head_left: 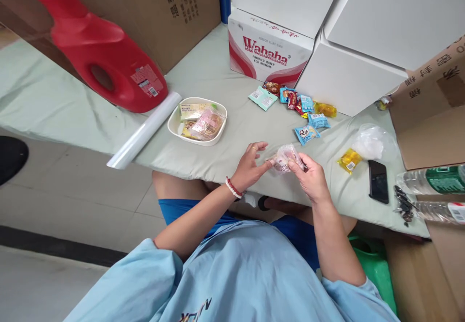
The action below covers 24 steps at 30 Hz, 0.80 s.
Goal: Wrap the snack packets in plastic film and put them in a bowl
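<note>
My right hand (311,174) is closed on a snack packet (284,159) in a clear, pinkish printed wrapper, just above the table's front edge. To its left is my left hand (250,164), its fingers spread and its thumb tip at the packet's near end; whether the thumb presses on it is hard to make out. A white oval bowl (198,142) stands left of my hands, with several wrapped snacks (208,124) in it. Beyond the held packet lies a loose group of small snack packets (306,103), the nearest being a blue one (307,134).
A roll of plastic film (145,130) and a large red jug (105,51) are at the left. White boxes (271,53) line the back. On the right are a yellow packet (349,161), a crumpled clear bag (374,143), a phone (378,181) and plastic bottles (445,180).
</note>
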Motion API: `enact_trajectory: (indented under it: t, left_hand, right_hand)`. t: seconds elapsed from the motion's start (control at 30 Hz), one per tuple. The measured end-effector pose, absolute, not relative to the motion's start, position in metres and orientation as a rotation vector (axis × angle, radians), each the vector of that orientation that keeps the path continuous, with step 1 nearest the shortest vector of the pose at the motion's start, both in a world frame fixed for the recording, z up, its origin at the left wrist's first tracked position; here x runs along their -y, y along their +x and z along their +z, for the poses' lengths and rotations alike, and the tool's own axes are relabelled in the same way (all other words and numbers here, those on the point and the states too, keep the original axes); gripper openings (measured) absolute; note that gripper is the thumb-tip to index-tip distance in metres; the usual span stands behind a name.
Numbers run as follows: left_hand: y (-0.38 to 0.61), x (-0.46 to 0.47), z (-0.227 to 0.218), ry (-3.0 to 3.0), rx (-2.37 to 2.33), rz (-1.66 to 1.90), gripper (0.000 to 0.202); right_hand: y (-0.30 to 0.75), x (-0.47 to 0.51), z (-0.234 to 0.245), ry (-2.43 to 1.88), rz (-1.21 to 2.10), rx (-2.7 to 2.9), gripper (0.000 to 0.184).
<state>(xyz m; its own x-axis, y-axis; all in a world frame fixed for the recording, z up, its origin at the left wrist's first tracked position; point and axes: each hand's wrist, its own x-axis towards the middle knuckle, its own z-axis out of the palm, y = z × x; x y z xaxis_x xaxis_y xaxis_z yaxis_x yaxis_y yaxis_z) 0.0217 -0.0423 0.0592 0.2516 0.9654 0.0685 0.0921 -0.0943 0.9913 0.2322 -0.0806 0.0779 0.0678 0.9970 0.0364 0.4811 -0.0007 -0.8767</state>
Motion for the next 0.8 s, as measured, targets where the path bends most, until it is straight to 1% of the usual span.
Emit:
enact_trajectory:
  t: [0.07, 0.13, 0.2, 0.33, 0.4, 0.43, 0.53, 0.6, 0.67, 0.7, 0.77, 0.8]
  left_hand:
    - [0.013, 0.038, 0.065, 1.498, -0.944, 0.901, 0.059]
    - [0.009, 0.038, 0.069, 1.449, -0.772, 0.721, 0.054]
    - [0.007, 0.042, 0.07, 1.372, -0.71, 0.617, 0.049]
    - [-0.003, 0.061, 0.066, 1.236, -0.873, 0.66, 0.046]
    - [-0.017, 0.069, 0.068, 1.175, -0.944, 0.688, 0.046]
    - [-0.027, 0.07, 0.072, 1.144, -0.976, 0.718, 0.047]
    - [-0.071, 0.06, 0.089, 1.071, -1.144, 0.939, 0.047]
    - [-0.107, 0.038, 0.102, 1.077, -1.36, 1.159, 0.039]
    - [-0.143, 0.006, 0.111, 1.077, -1.573, 1.351, 0.029]
    - [-0.158, -0.011, 0.112, 1.076, -1.628, 1.419, 0.028]
    - [-0.179, -0.042, 0.108, 1.092, -1.783, 1.423, 0.025]
    - [-0.186, -0.054, 0.103, 1.134, -1.844, 1.35, 0.022]
  right_hand:
    - [0.233, 0.083, 0.083, -1.457, 1.185, 1.398, 0.045]
    - [0.227, 0.085, 0.082, -1.354, 1.395, 1.328, 0.048]
    - [0.217, 0.087, 0.075, -1.308, 1.482, 1.283, 0.05]
    - [0.203, 0.091, 0.057, -1.306, 1.492, 1.262, 0.056]
    - [0.208, 0.094, 0.05, -1.362, 1.387, 1.344, 0.058]
    - [0.214, 0.095, 0.047, -1.407, 1.282, 1.409, 0.057]
    - [0.245, 0.099, 0.037, -1.561, 0.866, 1.587, 0.046]
    - [0.268, 0.103, 0.028, -1.654, 0.66, 1.654, 0.039]
    - [0.285, 0.108, 0.018, -1.728, 0.537, 1.668, 0.036]
    - [0.29, 0.11, 0.013, -1.751, 0.493, 1.654, 0.035]
    - [0.295, 0.113, 0.004, -1.769, 0.433, 1.615, 0.033]
    - [0.294, 0.114, 0.002, -1.769, 0.405, 1.602, 0.032]
